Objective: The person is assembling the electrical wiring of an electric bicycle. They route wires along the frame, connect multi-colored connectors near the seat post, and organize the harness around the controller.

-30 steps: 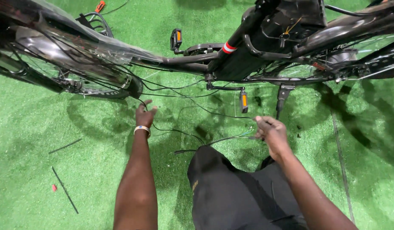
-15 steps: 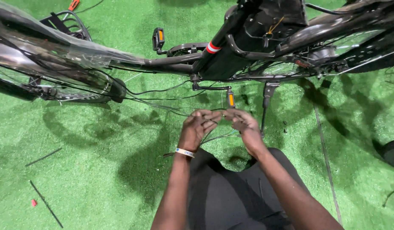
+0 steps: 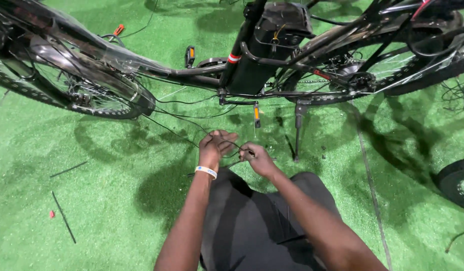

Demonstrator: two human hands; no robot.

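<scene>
So here we are, crouched on the green turf (image 3: pixel 116 200) on the near side of the black e-bike (image 3: pixel 192 75), both hands on the thin black cable (image 3: pixel 179 134) that trails off the frame down towards us. Our left hand (image 3: pixel 215 145), the one with the pale wristband (image 3: pixel 206 171), has its fingers curled over the cable. Our right hand (image 3: pixel 257 158) is closed in a pinch on the same run just to the right of it, and the two hands are nearly touching. The cable sits low in the middle of the scene, between our knees and the pedal with the orange reflector (image 3: pixel 256 114), with the kickstand (image 3: pixel 298 130) a bit further right.

Our read: we're at the sorting-out-the-wire-between-the-fingers stage, nothing fastened. Whatever follows calls for a steady pinch and some slack, since the far end looks tied into the bundle by the front wheel (image 3: pixel 66 95) on the left. We can't tell whether there's a connector in there; it's too small.

Versus a second ago: back then our hands were spread apart, the left flat on the turf, the right off to the side. Half a second ago they'd come together, and now they're much the same, just lower in view. The loose black sticks (image 3: pixel 64 217) at near left haven't budged.
</scene>
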